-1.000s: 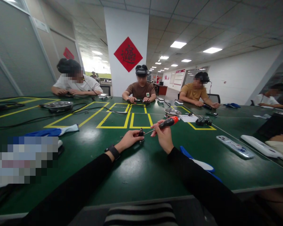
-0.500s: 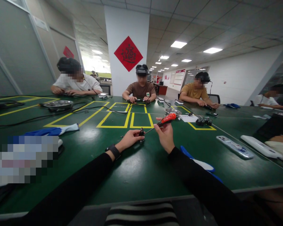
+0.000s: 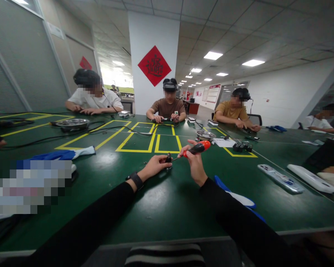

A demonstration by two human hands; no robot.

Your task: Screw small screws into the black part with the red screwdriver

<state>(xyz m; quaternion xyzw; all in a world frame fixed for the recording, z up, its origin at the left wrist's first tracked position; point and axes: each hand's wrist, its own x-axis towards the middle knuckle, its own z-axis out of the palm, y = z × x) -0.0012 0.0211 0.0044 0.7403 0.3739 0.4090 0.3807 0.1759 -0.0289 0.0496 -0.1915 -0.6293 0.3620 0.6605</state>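
Two black-sleeved arms (image 3: pixel 100 215) reach in from the bottom of the frame over a glossy green tabletop (image 3: pixel 153 226). At the centre, the left hand (image 3: pixel 155 167), with a dark band (image 3: pixel 136 180) at its wrist, has its fingers pinching a small, dark, metallic-looking cylindrical part (image 3: pixel 169 158). The part stands roughly upright at the fingertips, its long axis vertical. Just to its right, the right hand (image 3: pixel 196 165) has its fingers curled round a red-and-black-handled screwdriver (image 3: pixel 199 147). The screwdriver slants from upper right to lower left, its thin shaft pointing at the part's side, so it lies crosswise to the part. The left hand is the nearer one; whether the tip touches the part cannot be told.

Right of centre lies a blue-and-white glove (image 3: pixel 243 200), then a pale, glossy phone (image 3: pixel 280 178); at left, another blue-and-white work glove (image 3: pixel 72 153) lies beyond a pixelated patch whose contents cannot be read. Farther off are a cluster of small black blocks (image 3: pixel 242 146), a white paper sheet (image 3: pixel 224 143), a round shiny metal bowl (image 3: pixel 205 134) and yellow tape outlines (image 3: pixel 135 151).

Seated people (image 3: pixel 168 107) line the far side. Behind them, a red diamond-shaped sign (image 3: pixel 154 66) carries large, dark, Chinese-style characters on a white pillar (image 3: pixel 155 26); a red-and-white wall poster (image 3: pixel 213 93) is too small to read. No brand is legible on the screwdriver.
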